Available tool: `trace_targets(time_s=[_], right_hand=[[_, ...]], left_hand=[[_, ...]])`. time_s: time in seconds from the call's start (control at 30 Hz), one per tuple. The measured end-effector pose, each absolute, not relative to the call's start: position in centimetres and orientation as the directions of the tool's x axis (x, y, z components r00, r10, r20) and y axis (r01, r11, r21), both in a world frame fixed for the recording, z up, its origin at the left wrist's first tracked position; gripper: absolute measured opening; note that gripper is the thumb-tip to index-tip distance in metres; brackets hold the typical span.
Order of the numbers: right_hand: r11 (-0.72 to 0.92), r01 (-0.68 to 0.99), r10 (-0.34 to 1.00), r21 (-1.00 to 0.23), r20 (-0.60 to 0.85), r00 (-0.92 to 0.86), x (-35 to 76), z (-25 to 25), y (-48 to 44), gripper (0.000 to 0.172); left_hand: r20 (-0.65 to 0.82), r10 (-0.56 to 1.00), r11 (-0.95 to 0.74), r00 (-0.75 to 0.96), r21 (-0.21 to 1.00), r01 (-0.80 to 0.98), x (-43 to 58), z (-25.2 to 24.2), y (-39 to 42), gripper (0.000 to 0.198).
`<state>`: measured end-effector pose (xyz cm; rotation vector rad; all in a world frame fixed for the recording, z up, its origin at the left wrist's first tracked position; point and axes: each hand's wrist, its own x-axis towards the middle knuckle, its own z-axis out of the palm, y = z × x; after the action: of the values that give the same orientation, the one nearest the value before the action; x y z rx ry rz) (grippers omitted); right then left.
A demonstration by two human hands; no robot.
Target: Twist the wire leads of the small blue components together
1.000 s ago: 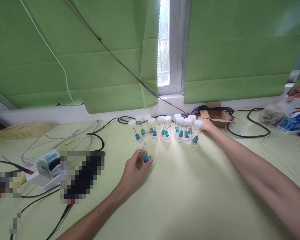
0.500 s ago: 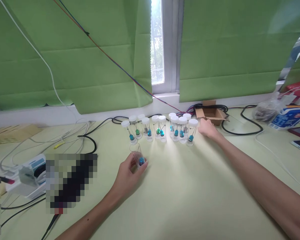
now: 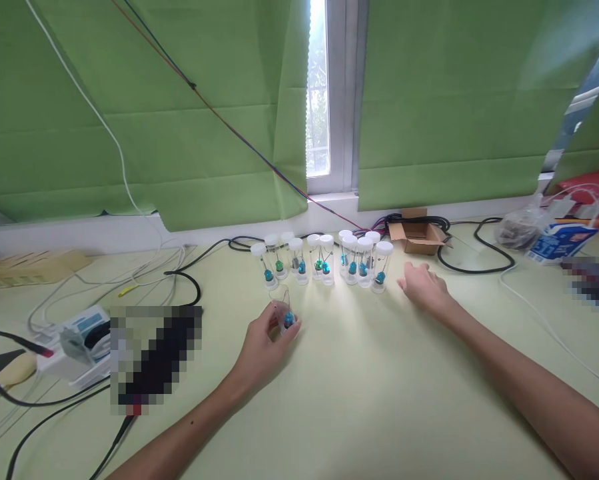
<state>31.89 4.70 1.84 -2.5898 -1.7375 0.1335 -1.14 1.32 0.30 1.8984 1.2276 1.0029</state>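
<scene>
My left hand (image 3: 274, 331) is closed around a small clear vial (image 3: 290, 331) without a lid. Inside it sits a blue part (image 3: 290, 320), and thin wires stick up from its open top. To the right, my right hand (image 3: 422, 285) hovers over the table with fingers curled together; whatever they pinch, if anything, is too small to make out. Beyond and between the hands stand several clear vials (image 3: 379, 273) with white caps, each holding a blue or green part with thin leads. My right hand is beside the rightmost vial, apart from it.
An open cardboard box (image 3: 419, 240) stands behind my right hand, amid black cables (image 3: 484, 267). White cables and a white device (image 3: 74, 360) lie on the left, near a blurred dark object (image 3: 162, 357). A blue-and-white packet (image 3: 562, 241) is at the far right.
My right hand has drawn back from beside the cardboard box, towards me. My left hand keeps hold of the vial in about the same place. The view has shifted slightly.
</scene>
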Motion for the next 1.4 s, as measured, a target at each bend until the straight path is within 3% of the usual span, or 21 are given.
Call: trace_targets(time_s=[0.17, 0.33, 0.43, 0.5, 0.6, 0.7, 0.9, 1.17, 1.4], right_hand=[[-0.317, 0.948, 0.944, -0.032, -0.107, 0.312, 29.1, 2.3, 1.9, 0.028], [-0.14, 0.99, 0.979, -0.035, -0.151, 0.133, 25.7, 4.3, -0.3, 0.024], [0.07, 0.979, 0.989, -0.19, -0.117, -0.093, 23.8, 6.7, -1.0, 0.026], [0.189, 0.91, 0.972, -0.369, -0.059, -0.226, 22.7, 8.6, -0.7, 0.029], [0.244, 0.783, 0.966, -0.572, 0.067, -0.251, 21.3, 11.0, 0.8, 0.024], [0.347, 0.682, 0.936, -0.644, 0.192, -0.295, 20.0, 12.2, 2.6, 0.022], [0.517, 0.581, 0.855, -0.628, 0.348, -0.384, 18.0, 11.0, 4.2, 0.028], [0.504, 0.461, 0.831, -0.731, 0.265, -0.489, 18.7, 10.2, 4.3, 0.026], [0.514, 0.5, 0.827, -0.697, 0.248, -0.505, 19.3, 10.7, 4.2, 0.027]], left_hand=[[0.29, 0.925, -0.375, 0.246, 0.8, 0.468, -1.2, 0.1, 1.3, 0.016], [0.298, 0.933, -0.36, 0.202, 0.775, 0.52, -1.2, 0.3, 1.1, 0.019], [0.31, 0.933, -0.359, 0.182, 0.768, 0.53, -1.2, 0.4, 1.1, 0.025], [0.321, 0.931, -0.364, 0.175, 0.764, 0.533, -1.3, 0.4, 1.2, 0.026], [0.339, 0.927, -0.37, 0.16, 0.761, 0.533, -1.5, 0.4, 1.3, 0.026], [0.354, 0.924, -0.372, 0.143, 0.754, 0.542, -1.7, 0.5, 1.3, 0.026], [0.36, 0.922, -0.377, 0.143, 0.746, 0.55, -1.9, 0.6, 1.1, 0.027], [0.371, 0.918, -0.387, 0.142, 0.758, 0.525, -1.8, 0.6, 0.8, 0.028], [0.379, 0.915, -0.393, 0.136, 0.767, 0.507, -1.8, 0.8, 0.6, 0.026]])
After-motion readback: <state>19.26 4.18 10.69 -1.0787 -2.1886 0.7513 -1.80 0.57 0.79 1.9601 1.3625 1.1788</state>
